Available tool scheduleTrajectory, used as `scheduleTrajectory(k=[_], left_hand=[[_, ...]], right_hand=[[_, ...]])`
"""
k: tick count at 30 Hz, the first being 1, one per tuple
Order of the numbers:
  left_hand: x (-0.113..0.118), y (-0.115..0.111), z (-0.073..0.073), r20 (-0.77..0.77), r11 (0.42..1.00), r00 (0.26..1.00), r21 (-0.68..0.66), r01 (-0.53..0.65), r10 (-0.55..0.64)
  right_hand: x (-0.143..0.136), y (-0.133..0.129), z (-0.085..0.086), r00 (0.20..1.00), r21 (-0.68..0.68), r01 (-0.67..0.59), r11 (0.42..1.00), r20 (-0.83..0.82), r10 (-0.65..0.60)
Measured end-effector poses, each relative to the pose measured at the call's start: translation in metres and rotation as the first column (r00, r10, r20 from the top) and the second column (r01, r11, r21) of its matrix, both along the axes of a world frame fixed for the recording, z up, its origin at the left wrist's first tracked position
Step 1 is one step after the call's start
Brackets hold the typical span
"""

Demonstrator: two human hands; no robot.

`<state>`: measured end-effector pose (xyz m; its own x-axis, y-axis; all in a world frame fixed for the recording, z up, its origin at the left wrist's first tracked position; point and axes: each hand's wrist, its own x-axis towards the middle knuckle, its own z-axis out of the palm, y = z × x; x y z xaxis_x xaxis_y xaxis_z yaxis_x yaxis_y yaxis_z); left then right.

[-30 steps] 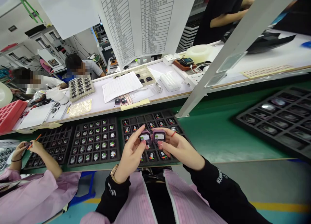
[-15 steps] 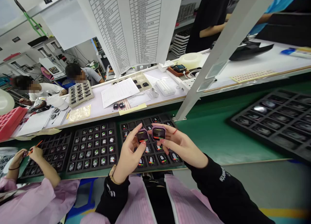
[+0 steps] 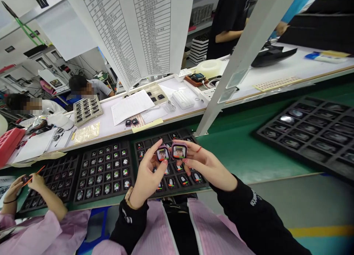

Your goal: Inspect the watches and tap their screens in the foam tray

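Observation:
My left hand point(image 3: 149, 173) grips a small square watch point(image 3: 162, 154) between thumb and fingers, its lit screen turned up to me. In my right hand point(image 3: 206, 164) is a second watch point(image 3: 179, 151) with a pink-purple case, also lit with a picture. The two watches are side by side, close together, above a black compartment tray point(image 3: 168, 194). Several watches with lit screens lie in that tray's compartments. Parts of the tray are hidden behind my hands.
More black trays of watches stand left point(image 3: 103, 170) and far right point(image 3: 309, 137). A person's hands point(image 3: 35, 181) hold a device and an orange stick at the left. A white post point(image 3: 238, 63) rises beyond my right hand; papers point(image 3: 132, 107) lie on the shelf.
Both watch screens, mostly dark before, now show pictures. The view has shifted slightly; my hands keep nearly the same pose.

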<state>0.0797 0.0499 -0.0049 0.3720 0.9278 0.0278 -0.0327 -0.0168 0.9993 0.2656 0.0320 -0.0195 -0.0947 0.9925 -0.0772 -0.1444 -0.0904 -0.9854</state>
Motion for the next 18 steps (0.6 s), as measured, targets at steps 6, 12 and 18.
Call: scheduleTrajectory(k=[6, 12, 18], left_hand=[[-0.0010, -0.0010, -0.0010, -0.013, 1.000, 1.000, -0.004, -0.019, 0.019], [-0.0015, -0.0035, -0.0058, -0.060, 0.998, 0.997, 0.053, -0.038, 0.041], [-0.0007, -0.0065, -0.0059, -0.082, 0.995, 0.995, 0.087, -0.052, 0.060]], right_hand=[[-0.0002, 0.0006, -0.0011, 0.993, 0.064, -0.017, 0.998, -0.117, 0.025], [-0.0004, -0.0023, 0.0011, 0.998, 0.041, -0.049, 0.998, -0.033, 0.051], [-0.0010, -0.0057, 0.0069, 0.989, 0.095, -0.081, 0.992, -0.115, 0.092]])
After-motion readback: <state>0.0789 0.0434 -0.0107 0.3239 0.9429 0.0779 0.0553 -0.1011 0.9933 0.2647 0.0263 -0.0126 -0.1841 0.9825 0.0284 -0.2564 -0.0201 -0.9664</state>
